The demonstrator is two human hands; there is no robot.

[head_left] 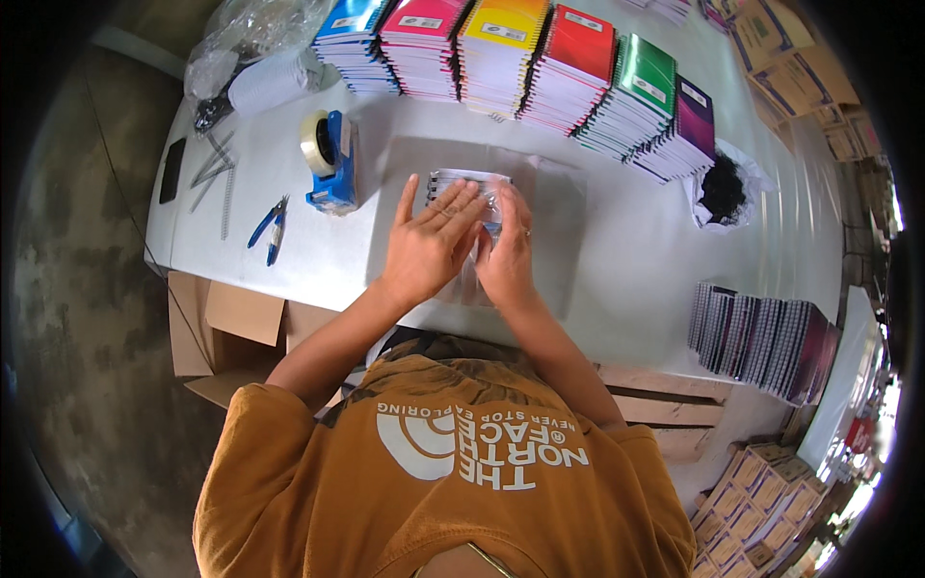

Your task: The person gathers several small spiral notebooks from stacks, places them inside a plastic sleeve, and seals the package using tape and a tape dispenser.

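A small spiral-bound notebook (469, 175), or a short pile of them, lies on the table in front of me, its dark coil at the left. Clear plastic film (554, 197) is spread under and around it, and a shiny fold covers its right part. My left hand (424, 243) rests across the notebook, fingers stretched out, thumb apart. At the right end, my right hand (505, 246) has its fingers bent and the thumb opposite, apparently pinching the film against the notebook. The fingertips hide most of the cover.
Coil-bound notebook stacks (501, 53) in several colours line the table's far side. Left are a blue tape dispenser (334, 164), cutters (270, 229), loose coils (214, 169) and a phone (172, 170). Right are a bag of black bits (725, 188) and a notebook row (761, 337).
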